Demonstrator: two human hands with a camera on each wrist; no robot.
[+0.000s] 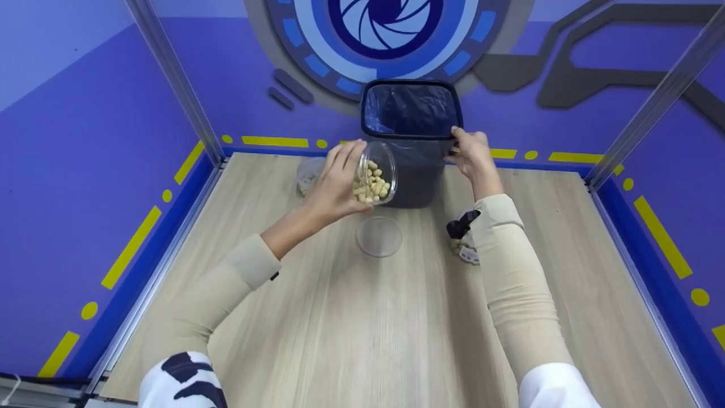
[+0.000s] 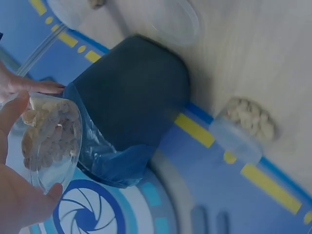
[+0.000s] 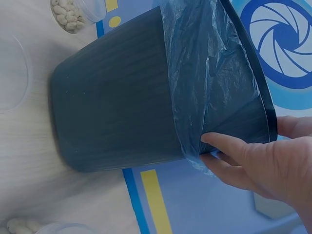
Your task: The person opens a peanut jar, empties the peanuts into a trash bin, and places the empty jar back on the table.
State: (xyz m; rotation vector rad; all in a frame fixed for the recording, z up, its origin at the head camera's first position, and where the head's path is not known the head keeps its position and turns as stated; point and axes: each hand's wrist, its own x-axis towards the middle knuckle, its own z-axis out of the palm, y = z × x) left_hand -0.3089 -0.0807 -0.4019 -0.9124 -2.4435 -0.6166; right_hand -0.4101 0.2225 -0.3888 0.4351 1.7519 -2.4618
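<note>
My left hand (image 1: 338, 184) grips a clear plastic jar (image 1: 391, 170) of peanuts (image 1: 374, 184), tilted with its mouth facing right, in front of a dark trash can (image 1: 416, 181). Shelled-looking detail is small, but the peanuts fill the jar's lower side in the left wrist view. My right hand (image 1: 473, 153) holds the can's right rim, thumb and fingers on either side of it. In the right wrist view, a thin plastic liner (image 3: 209, 73) folds over the can's rim, and my fingertips (image 3: 210, 139) press against it.
A round clear lid (image 1: 379, 237) lies on the wooden table (image 1: 340, 317) before the can. Another jar of peanuts (image 1: 308, 175) stands at the left, partly behind my left hand. A further container (image 1: 467, 253) sits under my right forearm. Blue-purple panels (image 1: 215, 85) wall the back and sides.
</note>
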